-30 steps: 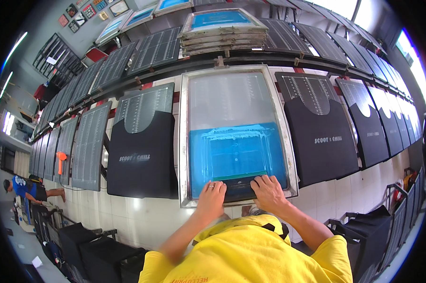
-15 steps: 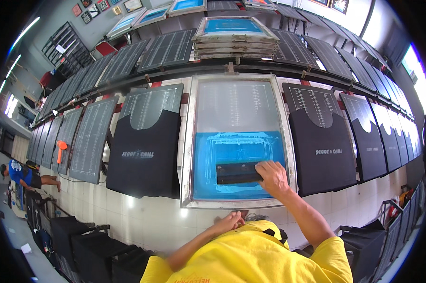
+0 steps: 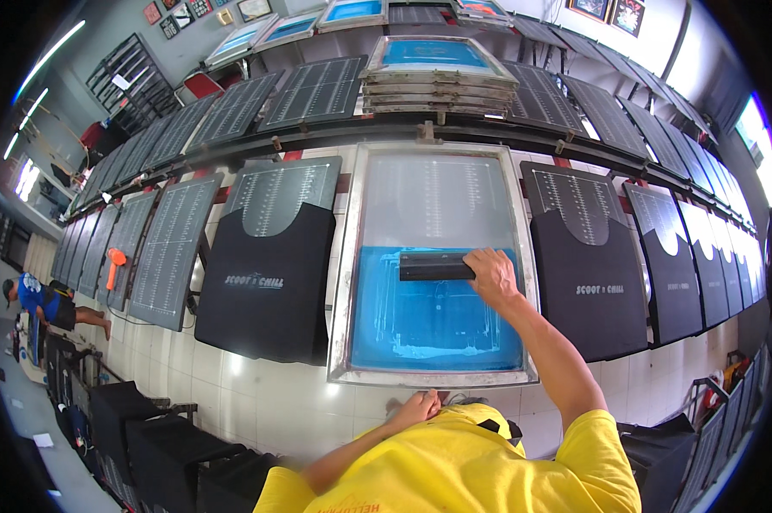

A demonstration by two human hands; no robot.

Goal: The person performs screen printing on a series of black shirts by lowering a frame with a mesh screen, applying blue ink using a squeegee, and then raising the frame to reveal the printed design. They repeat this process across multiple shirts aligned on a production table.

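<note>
A framed printing screen (image 3: 341,282) lies in front of me, its lower half of mesh blue and its upper half pale and see-through. My right hand (image 3: 493,275) is closed around the right end of a black squeegee (image 3: 435,266). The squeegee lies crosswise near the top edge of the blue area. Streaks of lighter ink (image 3: 437,350) mark the blue mesh below it. Held by my waist, below the screen's near edge, my left hand (image 3: 417,408) has its fingers curled together, with nothing visible in them.
Black shirts lie on boards to the left (image 3: 266,286) and right (image 3: 589,286), each with a pale chest print. A stack of screens (image 3: 437,77) stands beyond the rail. An orange heat gun (image 3: 115,267) sits at left. A person (image 3: 48,303) bends over far left.
My right hand has pushed the squeegee away from me, from the lower part of the blue area to its top edge. My left hand stays by my waist. The whole view has shifted slightly.
</note>
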